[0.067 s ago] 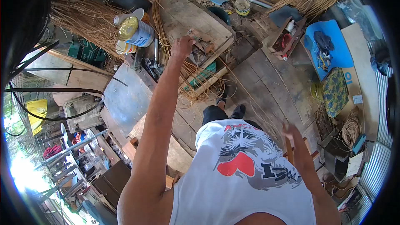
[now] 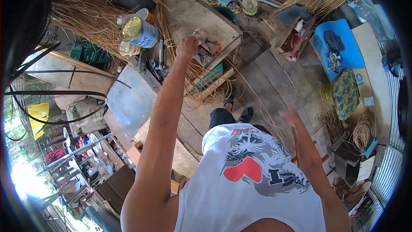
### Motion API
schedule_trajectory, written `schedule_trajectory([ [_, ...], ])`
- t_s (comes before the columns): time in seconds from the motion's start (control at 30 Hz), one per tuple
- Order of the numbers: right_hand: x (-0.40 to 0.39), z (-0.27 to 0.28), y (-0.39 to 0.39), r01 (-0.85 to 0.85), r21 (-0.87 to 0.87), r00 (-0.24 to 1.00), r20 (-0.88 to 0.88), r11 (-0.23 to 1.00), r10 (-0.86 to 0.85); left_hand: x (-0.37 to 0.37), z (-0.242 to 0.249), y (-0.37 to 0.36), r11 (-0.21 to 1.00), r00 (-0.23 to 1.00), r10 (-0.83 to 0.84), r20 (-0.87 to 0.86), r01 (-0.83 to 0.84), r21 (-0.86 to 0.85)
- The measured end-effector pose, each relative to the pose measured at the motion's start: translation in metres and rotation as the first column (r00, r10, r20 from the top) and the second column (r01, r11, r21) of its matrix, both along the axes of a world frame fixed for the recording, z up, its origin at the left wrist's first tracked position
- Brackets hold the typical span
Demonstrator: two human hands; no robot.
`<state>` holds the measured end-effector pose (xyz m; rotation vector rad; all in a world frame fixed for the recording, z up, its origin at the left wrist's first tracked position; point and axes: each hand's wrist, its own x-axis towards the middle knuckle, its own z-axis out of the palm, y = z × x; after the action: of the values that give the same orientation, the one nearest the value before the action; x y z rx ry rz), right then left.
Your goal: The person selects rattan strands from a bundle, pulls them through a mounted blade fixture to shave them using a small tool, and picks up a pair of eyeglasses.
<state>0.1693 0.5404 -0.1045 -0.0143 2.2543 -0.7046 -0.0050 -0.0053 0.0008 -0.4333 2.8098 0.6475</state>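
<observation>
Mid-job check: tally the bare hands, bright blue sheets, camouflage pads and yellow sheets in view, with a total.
Bare hands: 2 (left hand at the wooden board; right hand)
Bright blue sheets: 1
Camouflage pads: 1
Yellow sheets: 1
Total: 5

Plank floor [image 2: 272,79], seemingly corrugated wall [image 2: 387,174]

The left arm [image 2: 161,120] stretches out nearly straight, reaching toward a little past 12 o'clock; its left hand [image 2: 188,47] is back-up, fingers curled, grip unclear. The right forearm [image 2: 304,144] slants toward 11 o'clock, its right hand [image 2: 291,117] near 3 o'clock in view, lower than the left, fingers motion-blurred.
</observation>
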Motion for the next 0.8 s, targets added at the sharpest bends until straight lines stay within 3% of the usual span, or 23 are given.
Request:
schedule_trajectory([
  [0.07,-0.045,0.033,-0.087,0.077,-0.123,0.989,-0.115,0.989,-0.092,0.013,-0.002,0.010,1.000,1.000,0.005,0.025,-0.005,0.030],
  [0.1,-0.075,0.026,-0.127,0.024,-0.215,0.981,-0.182,0.976,-0.065,0.013,-0.002,0.010,0.999,1.000,0.011,0.024,-0.012,0.041],
  [0.17,-0.124,0.039,-0.210,0.088,-0.492,0.987,-0.077,0.866,-0.144,0.006,-0.008,0.006,1.000,1.000,0.007,0.024,-0.007,0.021],
  [0.2,-0.134,0.059,-0.245,0.164,-0.529,0.984,0.030,0.832,-0.175,0.007,-0.011,0.006,1.000,1.000,-0.005,0.028,0.004,0.007],
  [0.27,-0.155,0.088,-0.293,0.233,-0.556,0.973,0.140,0.798,-0.186,0.011,-0.004,0.010,1.000,1.000,0.005,0.008,-0.006,0.017],
  [0.33,-0.174,0.090,-0.318,0.228,-0.356,0.959,0.240,0.906,-0.147,0.012,-0.006,0.009,0.999,0.999,0.009,-0.036,-0.008,0.033],
  [0.37,-0.175,0.074,-0.318,0.217,-0.353,0.961,0.241,0.910,-0.136,0.013,-0.003,0.010,0.999,0.999,0.022,-0.034,-0.021,0.036],
  [0.4,-0.170,0.058,-0.314,0.085,-0.334,0.992,-0.064,0.939,-0.113,0.014,-0.001,0.012,0.999,1.000,0.027,-0.015,-0.027,0.043],
  [0.43,-0.166,0.040,-0.307,-0.035,-0.280,0.930,-0.361,0.959,-0.071,0.014,0.003,0.014,0.998,1.000,0.030,0.006,-0.030,0.048],
  [0.5,-0.139,0.024,-0.262,-0.228,-0.027,0.837,-0.516,0.973,0.182,0.018,0.002,0.016,0.998,0.998,0.053,-0.016,-0.052,0.047],
  [0.53,-0.111,0.042,-0.231,-0.300,0.063,0.777,-0.563,0.952,0.282,0.016,-0.001,0.013,0.998,0.998,0.048,-0.039,-0.047,0.036],
  [0.57,-0.077,-0.002,-0.177,-0.302,0.072,0.670,-0.693,0.951,0.265,0.015,-0.002,0.013,0.999,0.998,0.039,-0.058,-0.037,0.027],
  [0.6,-0.042,0.013,-0.132,-0.262,0.102,0.744,-0.612,0.960,0.268,0.012,0.000,0.013,0.999,0.997,0.037,-0.062,-0.035,0.030],
  [0.63,0.005,-0.039,-0.053,-0.213,0.002,0.765,-0.621,0.977,0.168,0.012,0.005,0.014,0.999,0.999,0.037,-0.020,-0.037,0.018],
  [0.67,0.054,-0.038,0.019,-0.267,0.274,0.845,-0.394,0.924,0.361,0.015,0.006,0.015,0.999,0.999,0.032,0.030,-0.032,0.006],
  [0.7,0.093,-0.036,0.076,-0.315,0.510,0.915,-0.061,0.800,0.399,0.012,0.007,0.014,1.000,0.999,0.026,0.024,-0.026,0.006],
  [0.73,0.119,0.020,0.091,-0.235,0.618,0.972,0.158,0.750,0.174,0.010,0.006,0.013,1.000,0.999,0.026,0.025,-0.027,0.017],
  [0.77,0.164,0.036,0.133,-0.423,0.781,0.895,0.441,0.459,0.075,0.013,0.003,0.013,0.999,0.999,0.024,0.033,-0.025,0.028],
  [0.8,0.223,0.027,0.219,-0.548,0.639,0.779,0.625,0.539,0.051,0.015,0.000,0.013,1.000,0.999,0.011,0.031,-0.011,0.025],
])
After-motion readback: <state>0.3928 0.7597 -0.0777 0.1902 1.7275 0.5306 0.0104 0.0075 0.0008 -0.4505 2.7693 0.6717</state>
